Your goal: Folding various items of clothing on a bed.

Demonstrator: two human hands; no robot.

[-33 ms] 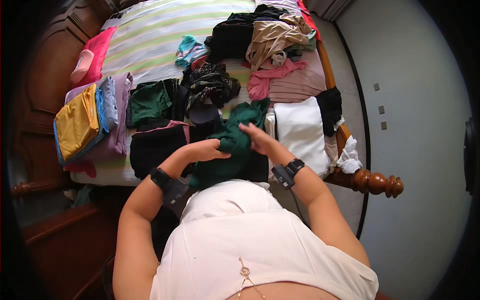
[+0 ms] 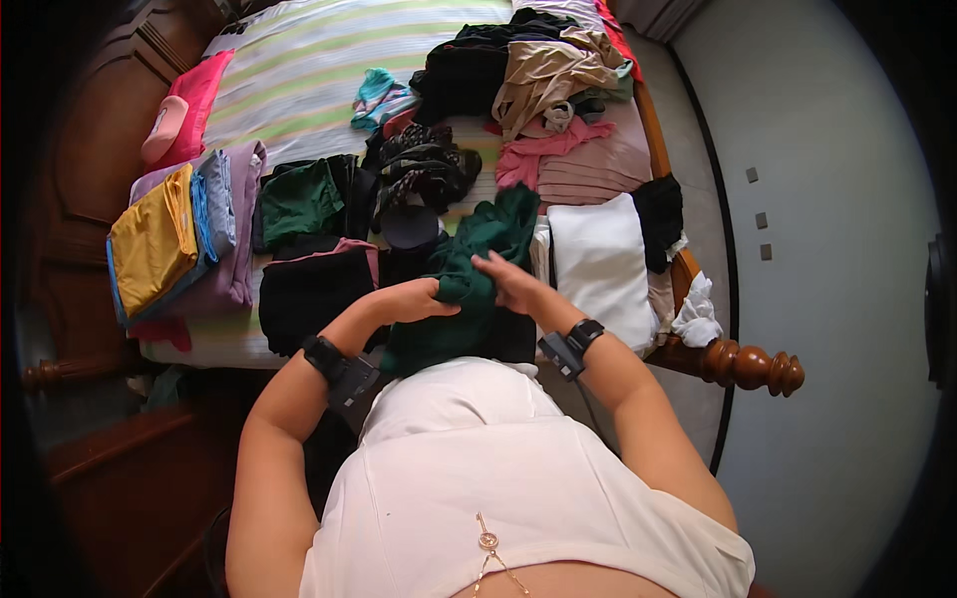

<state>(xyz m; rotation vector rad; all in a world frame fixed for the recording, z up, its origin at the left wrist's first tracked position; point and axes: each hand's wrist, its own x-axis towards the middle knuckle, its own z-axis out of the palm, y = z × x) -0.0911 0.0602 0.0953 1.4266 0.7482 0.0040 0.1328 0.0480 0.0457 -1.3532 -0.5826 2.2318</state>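
Observation:
A dark green garment [image 2: 486,237] lies bunched at the front edge of the bed, its lower part hanging toward my white top. My left hand [image 2: 411,299] is closed on the cloth's left side, thumb and fingertips meeting in its folds. On the right side, my right hand [image 2: 513,286] has its fingers curled against the same garment; the fingertips are slightly blurred. Left of the garment sits a folded black pile [image 2: 317,299] with a pink edge. Just to its right is a folded white cloth [image 2: 598,254].
Folded yellow cloth [image 2: 152,231] tops a stack at the left. Another green folded piece [image 2: 301,201] lies behind the black pile. Dark patterned clothes [image 2: 427,164] are heaped mid-bed, beige and black clothes [image 2: 548,75] farther back. A turned wooden bedpost [image 2: 753,367] juts out at the right corner.
My right hand has shifted slightly down and left over the green garment, whose folds have moved a little. My left hand stays in nearly the same place.

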